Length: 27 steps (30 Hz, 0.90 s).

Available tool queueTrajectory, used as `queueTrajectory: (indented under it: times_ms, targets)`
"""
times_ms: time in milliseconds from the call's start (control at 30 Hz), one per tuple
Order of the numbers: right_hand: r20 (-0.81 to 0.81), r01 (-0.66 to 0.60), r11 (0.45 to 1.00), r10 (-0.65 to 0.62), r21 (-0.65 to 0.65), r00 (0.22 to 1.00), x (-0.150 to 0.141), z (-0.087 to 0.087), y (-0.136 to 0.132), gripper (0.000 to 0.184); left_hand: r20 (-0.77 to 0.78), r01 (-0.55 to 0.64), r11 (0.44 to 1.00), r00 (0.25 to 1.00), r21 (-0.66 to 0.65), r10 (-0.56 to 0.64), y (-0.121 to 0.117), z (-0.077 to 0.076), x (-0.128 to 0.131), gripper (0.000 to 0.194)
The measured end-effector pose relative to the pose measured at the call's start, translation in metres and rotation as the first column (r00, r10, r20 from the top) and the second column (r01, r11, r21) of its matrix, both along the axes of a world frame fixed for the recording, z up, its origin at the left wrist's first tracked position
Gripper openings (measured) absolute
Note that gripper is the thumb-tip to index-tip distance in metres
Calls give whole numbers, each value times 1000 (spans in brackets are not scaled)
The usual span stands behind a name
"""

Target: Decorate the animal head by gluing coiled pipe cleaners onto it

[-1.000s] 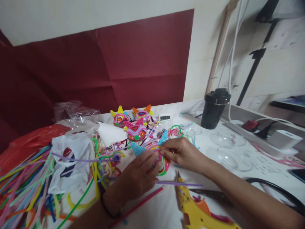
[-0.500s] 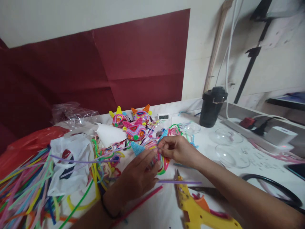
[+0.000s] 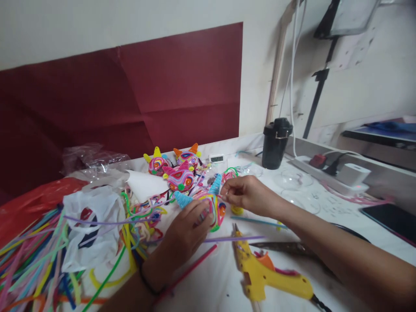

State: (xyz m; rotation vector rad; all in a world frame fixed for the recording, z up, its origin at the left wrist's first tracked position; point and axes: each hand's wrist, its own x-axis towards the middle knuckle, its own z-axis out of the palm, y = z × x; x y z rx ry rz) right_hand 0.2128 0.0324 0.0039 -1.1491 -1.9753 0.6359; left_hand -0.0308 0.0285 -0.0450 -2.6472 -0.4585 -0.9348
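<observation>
My left hand is wrapped round a colourful pipe-cleaner animal head and holds it on the table. It has two light-blue ears, striped yellow, pink and green coils, and an orange-rimmed eye; my fingers cover its left side. Just right of the right ear, my right hand has its thumb and fingers pinched together; anything between them is too small to make out. Below lies a yellow glue gun, its nozzle pointing towards the head. A purple pipe cleaner and a dark pink one rest near my left wrist.
Three similar animal heads sit behind. A heap of loose pipe cleaners and a white plastic bag lie at left. Scissors lie partly under my right forearm. A black cup, power strip and phone are at right.
My right hand has drawn back slightly from the top of the animal head, uncovering its orange-rimmed eye. My left hand keeps its hold. The camera view has turned to the right.
</observation>
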Motion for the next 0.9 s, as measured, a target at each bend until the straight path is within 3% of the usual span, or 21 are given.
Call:
queueTrajectory:
  times_ms: [100,200,333,433,700,800,900]
  targets:
    - [80,45,999,-47,25,996,31,5,-19,15,2,13,1000,1000,9,-13,1,0,-1,31]
    - [271,84,993,-102,78,957,71,3,-43,16,-2,24,999,1000,36,-24,4,-1,-2,35]
    - [430,194,977,-212,85,877,123,-11,-78,15,2,47,997,999,67,-47,11,-1,-3,38]
    - [480,271,959,-278,85,832,144,-24,-103,19,1,46,995,999,93,-46,14,1,-2,37]
    - [572,138,988,-149,64,806,125,-43,-131,27,-18,31,994,999,106,-29,13,2,0,36]
    - [616,143,974,-221,175,756,116,-41,-128,28,-3,21,995,1000,100,-20,14,1,0,37]
    - [643,237,931,-364,279,673,116,-36,-120,23,10,18,996,1000,92,-19,14,1,0,37]
